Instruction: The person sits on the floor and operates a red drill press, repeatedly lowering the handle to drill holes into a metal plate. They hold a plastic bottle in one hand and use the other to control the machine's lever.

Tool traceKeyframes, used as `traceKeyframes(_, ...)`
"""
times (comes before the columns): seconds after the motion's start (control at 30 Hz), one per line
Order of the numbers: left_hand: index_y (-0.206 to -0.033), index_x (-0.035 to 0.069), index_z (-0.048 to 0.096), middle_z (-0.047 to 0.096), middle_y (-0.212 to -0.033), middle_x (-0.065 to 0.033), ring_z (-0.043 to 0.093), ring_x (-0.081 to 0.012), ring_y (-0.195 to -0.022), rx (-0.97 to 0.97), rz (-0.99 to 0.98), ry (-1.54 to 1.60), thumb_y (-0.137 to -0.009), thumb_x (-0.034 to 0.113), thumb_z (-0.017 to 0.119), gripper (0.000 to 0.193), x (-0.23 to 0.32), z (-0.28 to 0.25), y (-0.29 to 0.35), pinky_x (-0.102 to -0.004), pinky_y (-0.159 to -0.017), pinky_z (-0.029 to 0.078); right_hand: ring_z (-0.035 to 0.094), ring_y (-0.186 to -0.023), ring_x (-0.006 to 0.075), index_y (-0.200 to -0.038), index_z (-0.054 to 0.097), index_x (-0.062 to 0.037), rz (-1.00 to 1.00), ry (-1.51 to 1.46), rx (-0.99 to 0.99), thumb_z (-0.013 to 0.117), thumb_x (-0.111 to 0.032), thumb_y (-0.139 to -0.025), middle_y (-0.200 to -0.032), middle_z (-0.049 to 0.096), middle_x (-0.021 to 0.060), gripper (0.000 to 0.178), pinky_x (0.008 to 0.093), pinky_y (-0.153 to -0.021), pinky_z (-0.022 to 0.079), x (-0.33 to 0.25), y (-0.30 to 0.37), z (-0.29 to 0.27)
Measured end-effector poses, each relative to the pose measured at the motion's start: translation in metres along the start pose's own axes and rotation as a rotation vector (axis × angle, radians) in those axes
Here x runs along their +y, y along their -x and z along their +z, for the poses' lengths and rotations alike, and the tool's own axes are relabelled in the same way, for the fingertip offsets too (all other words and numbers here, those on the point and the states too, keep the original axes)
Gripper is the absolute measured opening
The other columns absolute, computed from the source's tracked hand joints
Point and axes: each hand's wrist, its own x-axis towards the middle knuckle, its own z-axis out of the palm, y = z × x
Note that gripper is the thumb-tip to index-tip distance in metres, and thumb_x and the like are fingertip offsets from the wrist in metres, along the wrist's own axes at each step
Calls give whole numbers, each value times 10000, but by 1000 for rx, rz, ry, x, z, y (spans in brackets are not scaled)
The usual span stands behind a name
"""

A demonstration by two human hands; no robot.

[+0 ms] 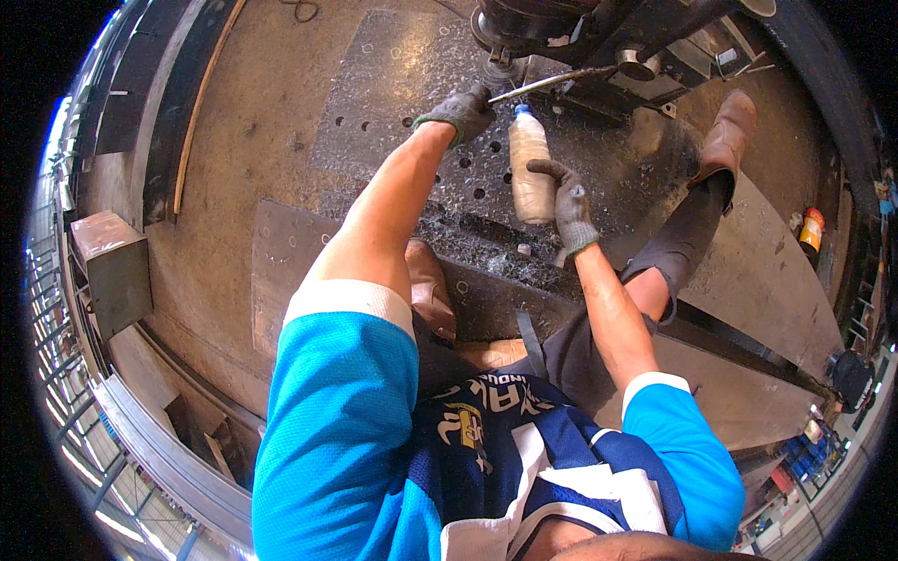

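My left hand (464,114), in a grey glove, is closed around the end of a slim metal lever (552,84). The lever slants up to the right toward the dark drilling machine (543,23). In my right hand (572,204), also gloved, is a plastic bottle (530,168) with a blue cap and cloudy, tan contents. The bottle stands nearly upright in the picture, its cap just below the lever. Under both hands lies a steel plate (374,84) with drilled holes and scattered metal shavings.
More shavings (496,248) heap along dark steel bars between my boots. Another flat plate (767,248) lies at the right, near a yellow-and-red container (812,230). A metal box (112,271) stands at the left, above stacked long metal strips (173,467).
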Motion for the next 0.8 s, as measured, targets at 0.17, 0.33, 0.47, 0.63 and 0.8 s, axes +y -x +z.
traceKeyframes(0.17, -1264, 93, 615, 679, -1245, -257, 639, -432, -1192, -23, -40, 24, -928, 329, 638, 411, 2, -1, -1, -496, -982, 515, 728, -1004, 246, -1193, 726, -22, -20, -82, -86, 408, -318, -1118, -1176, 725, 143, 441, 398, -874, 625, 3, -1, -1)
traceKeyframes(0.33, -1274, 102, 622, 685, -1243, -254, 646, -432, -1190, -11, -48, 24, -932, 342, 643, 418, 3, 1, -3, -500, -985, 517, 729, -997, 252, -1192, 724, -21, 4, -96, -78, 403, -289, -1120, -1162, 725, 151, 424, 404, -864, 630, -2, 1, -1)
traceKeyframes(0.47, -1276, 113, 624, 692, -1227, -254, 656, -437, -1174, -18, -64, 26, -935, 357, 640, 421, 1, 3, -5, -507, -981, 521, 739, -931, 241, -1181, 727, -23, 82, -84, -46, 408, -259, -1112, -1131, 732, 148, 402, 388, -806, 641, -8, 2, 1)
traceKeyframes(0.63, -1278, 120, 623, 693, -1219, -256, 660, -446, -1159, -15, -54, 24, -936, 355, 633, 415, -1, 6, -7, -513, -971, 526, 741, -872, 230, -1156, 735, -19, 105, -112, -4, 402, -193, -1091, -1103, 736, 148, 381, 370, -756, 647, -14, 4, 2)
traceKeyframes(0.8, -1276, 126, 624, 695, -1211, -257, 663, -444, -1156, -17, -52, 13, -933, 362, 635, 416, -2, 7, -7, -513, -964, 528, 738, -868, 227, -1144, 738, -9, 100, -105, 23, 396, -174, -1083, -1101, 736, 150, 385, 367, -745, 647, -16, 5, 3)
